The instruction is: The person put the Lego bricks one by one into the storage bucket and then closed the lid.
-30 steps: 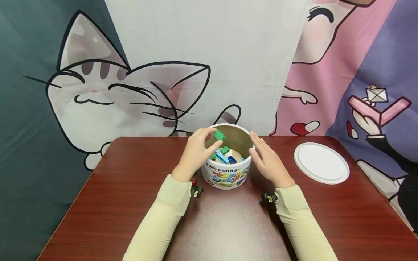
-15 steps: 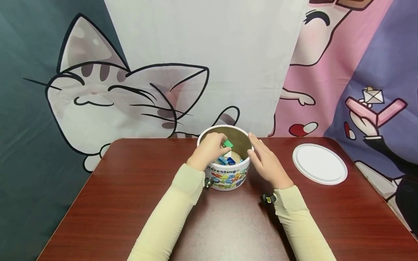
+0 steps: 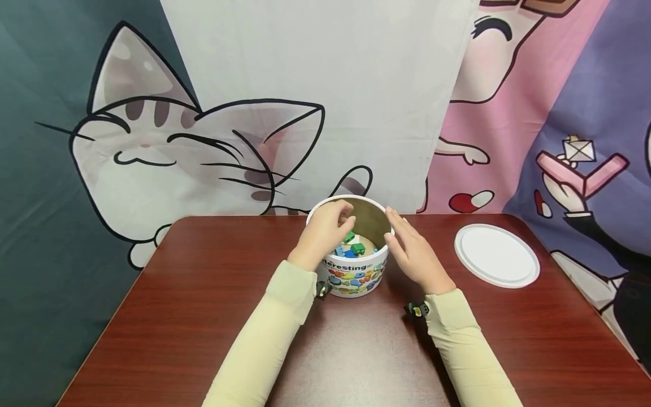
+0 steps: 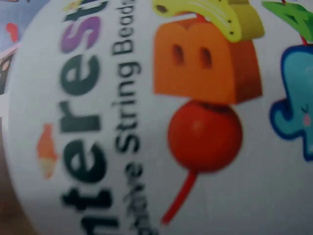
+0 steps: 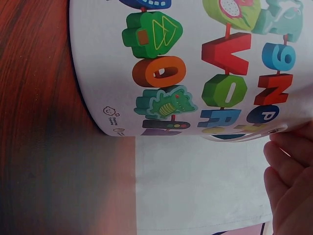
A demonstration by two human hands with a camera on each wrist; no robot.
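Observation:
A white round bucket [image 3: 354,277] with colourful printing stands on the table, its top uncovered. Inside lie a green brick [image 3: 358,249], another green brick [image 3: 348,237] and a blue brick [image 3: 350,254]. Over the left part of the opening hovers my left hand [image 3: 325,232], fingers loosely bent, nothing visible between them; its far fingers are partly hidden. Against the right rim rests my right hand [image 3: 414,251], its fingers straight. The left wrist view is filled by the printed bucket wall [image 4: 195,196]. In the right wrist view, my right fingers [image 5: 288,161] touch the bucket wall [image 5: 107,63].
On the right of the brown table [image 3: 229,271] lies a flat white round lid [image 3: 497,255]. Behind the table hangs a cloth backdrop [image 3: 386,85] printed with a cartoon cat and other figures.
My left hand moved right over the bucket and let go of a green brick, which now lies inside among the other bricks. The right hand stayed at the rim.

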